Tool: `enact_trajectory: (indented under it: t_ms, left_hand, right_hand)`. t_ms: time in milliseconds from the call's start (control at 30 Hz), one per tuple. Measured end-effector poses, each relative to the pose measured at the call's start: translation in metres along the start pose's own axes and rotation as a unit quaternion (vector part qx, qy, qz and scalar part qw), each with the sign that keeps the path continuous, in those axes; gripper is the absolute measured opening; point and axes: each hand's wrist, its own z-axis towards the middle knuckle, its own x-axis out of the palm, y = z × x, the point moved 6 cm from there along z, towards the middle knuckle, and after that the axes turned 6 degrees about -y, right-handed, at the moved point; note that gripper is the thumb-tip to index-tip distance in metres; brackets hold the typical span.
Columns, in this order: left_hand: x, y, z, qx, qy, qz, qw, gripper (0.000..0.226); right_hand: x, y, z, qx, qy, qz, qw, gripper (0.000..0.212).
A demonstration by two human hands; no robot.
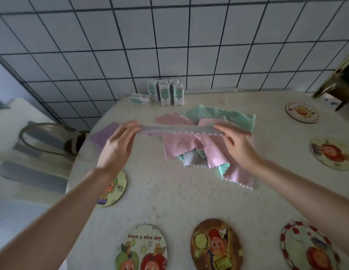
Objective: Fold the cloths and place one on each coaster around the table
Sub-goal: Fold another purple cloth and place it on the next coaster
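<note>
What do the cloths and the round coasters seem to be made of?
Cloths: probably microfibre or terry, matte; fuzzy nap, zigzag edges, limp draping, also in the held cloth. Coasters: stiff flat discs with printed cartoons, slight sheen; perhaps coated board or wood, edges too blurred to tell.

Both bare forearms reach forward from the lower corners and converge slightly. The left hand (119, 145) and right hand (236, 143) are level with each other, backs up, thumbs and fingers pinching the 2 ends of a pale cloth (175, 129) stretched taut between them
</note>
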Motion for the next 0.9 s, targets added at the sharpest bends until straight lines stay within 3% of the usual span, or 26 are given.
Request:
enact_trajectory:
  t_ms: [67,267,433,567,667,800,900]
  left_hand:
    - [0.000,0.007,-0.054,0.003,0.040,0.000,0.999,0.023]
    - [0.022,0.019,-0.206,-0.035,0.185,0.000,0.982,0.038]
    - [0.020,0.006,-0.278,-0.051,0.272,0.002,0.961,0.062]
    - [0.016,-0.006,-0.301,-0.038,0.287,-0.017,0.957,0.047]
    - [0.010,0.003,-0.304,-0.068,0.303,-0.031,0.950,0.023]
    - [-0.001,0.000,-0.296,0.003,0.315,-0.028,0.949,0.019]
    - [0.000,0.010,-0.286,-0.102,0.315,-0.043,0.943,0.017]
  right_hand:
    - [0.015,0.010,-0.046,0.010,0.040,-0.043,0.998,0.033]
    - [0.055,0.042,-0.176,0.116,0.209,0.012,0.971,0.046]
    - [0.064,0.059,-0.253,0.116,0.278,-0.010,0.954,0.055]
    - [0.060,0.065,-0.287,0.114,0.311,-0.012,0.943,0.056]
    - [0.047,0.071,-0.293,0.134,0.319,-0.005,0.938,0.041]
    - [0.033,0.079,-0.283,0.136,0.324,-0.009,0.936,0.024]
    - [0.033,0.073,-0.262,0.199,0.304,0.023,0.931,0.021]
